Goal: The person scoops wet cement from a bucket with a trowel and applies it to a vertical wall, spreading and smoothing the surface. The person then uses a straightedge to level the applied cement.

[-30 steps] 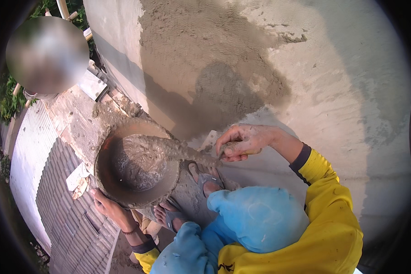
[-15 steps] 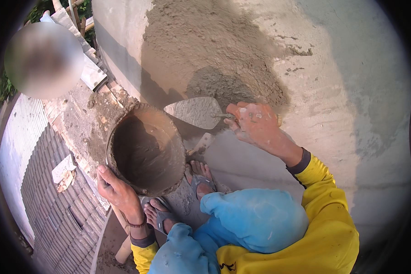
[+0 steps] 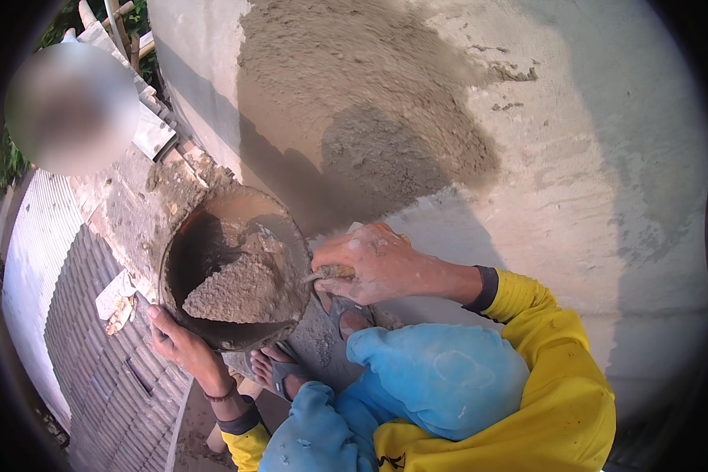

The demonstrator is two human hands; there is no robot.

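My right hand (image 3: 367,262) is wrapped round the handle of a trowel, whose blade lies over the bucket under a heaped load of wet mortar (image 3: 240,289). The round bucket (image 3: 303,263) is coated with mortar inside and along its rim. At its lower left side, my left hand (image 3: 182,344) grips the bucket, the thumb showing at the rim and the other fingers partly hidden. Beyond the bucket, a rough patch of fresh mortar (image 3: 362,86) covers part of the pale curved wall (image 3: 551,173).
My sandalled feet (image 3: 279,370) stand on a narrow mortar-spotted ledge below the bucket. Left of it runs a mortar-strewn plank (image 3: 126,197), with a tiled roof (image 3: 94,330) lower down. Bamboo poles (image 3: 126,23) and a blurred round area are at the upper left.
The trowel has moved from beside the wall, down and left, into the bucket, and now carries mortar. The bucket and my left hand have shifted slightly left.
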